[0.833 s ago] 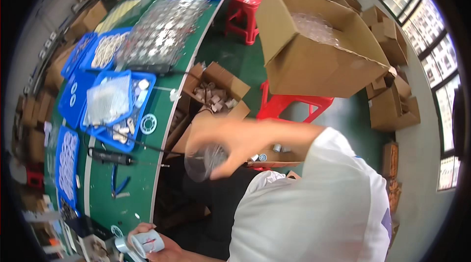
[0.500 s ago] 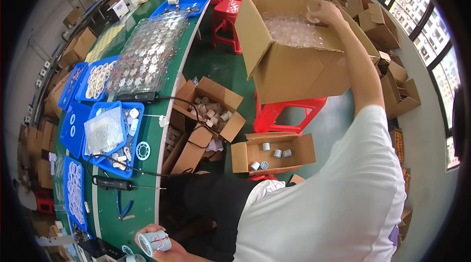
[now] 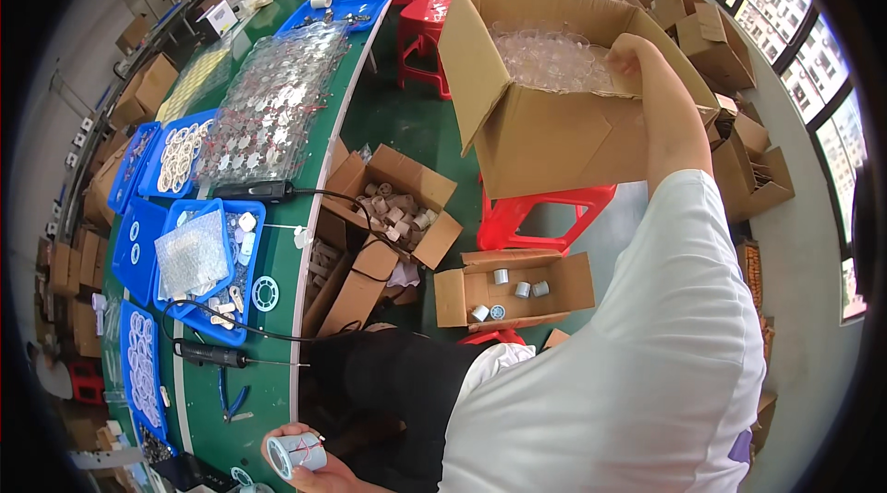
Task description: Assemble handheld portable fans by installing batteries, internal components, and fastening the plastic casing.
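Observation:
My left hand [image 3: 309, 461] is closed around a light-blue plastic cylinder [image 3: 302, 453] at the lower edge, by the green bench. A thin red wire lies on the cylinder's side, and its ringed end faces left. My right arm reaches to the far right, where my right hand [image 3: 628, 54] is inside a large cardboard box [image 3: 564, 146]. Its fingers are curled downward beside a pile of clear round plastic parts [image 3: 550, 59]. Whether a part is between those fingertips is hidden.
The large box stands on a red stool [image 3: 545, 216]. Below it, a small carton [image 3: 451, 297] holds several light-blue cylinders. On the green bench [image 3: 277, 382] are blue trays [image 3: 242, 331], a black electric screwdriver [image 3: 212, 352], blue-handled pliers [image 3: 224, 393] and a corded black tool [image 3: 254, 190].
My right hand has moved lower and nearer within the box; the clear part at its fingers before no longer shows there. My left hand has shifted slightly right with the cylinder.

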A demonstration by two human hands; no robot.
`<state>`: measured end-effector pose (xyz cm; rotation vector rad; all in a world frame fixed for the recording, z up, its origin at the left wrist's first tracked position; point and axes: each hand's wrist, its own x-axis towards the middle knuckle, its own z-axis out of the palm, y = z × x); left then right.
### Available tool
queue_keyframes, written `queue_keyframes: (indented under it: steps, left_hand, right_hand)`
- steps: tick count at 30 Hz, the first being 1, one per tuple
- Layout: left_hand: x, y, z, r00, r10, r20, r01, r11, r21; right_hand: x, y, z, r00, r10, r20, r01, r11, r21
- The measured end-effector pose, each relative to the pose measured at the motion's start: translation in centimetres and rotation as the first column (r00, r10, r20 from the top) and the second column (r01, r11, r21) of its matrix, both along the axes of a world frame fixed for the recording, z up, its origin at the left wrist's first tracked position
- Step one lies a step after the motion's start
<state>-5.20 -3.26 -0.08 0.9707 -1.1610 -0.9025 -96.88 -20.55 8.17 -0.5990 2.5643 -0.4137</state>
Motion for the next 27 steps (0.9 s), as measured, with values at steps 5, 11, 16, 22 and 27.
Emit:
queue_keyframes:
  steps: [5,11,16,22,27]
  left_hand:
    - [0.5,0.2,0.0,0.997,0.006,-0.082,-0.001,0.998,0.060]
    - [-2.0,0.0,1.3,0.963,0.101,-0.250,-0.030,0.962,0.271]
    - [-2.5,1.5,0.7,0.990,0.097,0.097,-0.124,0.935,0.332]
    - [-1.4,3.4,1.1,0.884,0.147,0.443,-0.281,0.926,0.252]
    - [-0.5,5.8,0.4,0.872,0.152,0.465,-0.338,0.875,0.347]
  right_hand:
    - [2.1,-4.1,2.4,0.591,0.053,-0.805,-0.187,0.980,-0.073]
    - [28.6,-2.6,6.9,0.782,0.531,-0.325,-0.556,0.359,-0.750]
    - [59.0,3.6,-0.8,0.037,0.978,-0.206,-0.629,-0.137,-0.765]
    - [74.9,9.7,-6.6,-0.275,0.866,-0.418,-0.540,-0.499,-0.678]
    - [77.8,10.5,-8.0,-0.384,0.819,-0.427,-0.582,-0.574,-0.576]
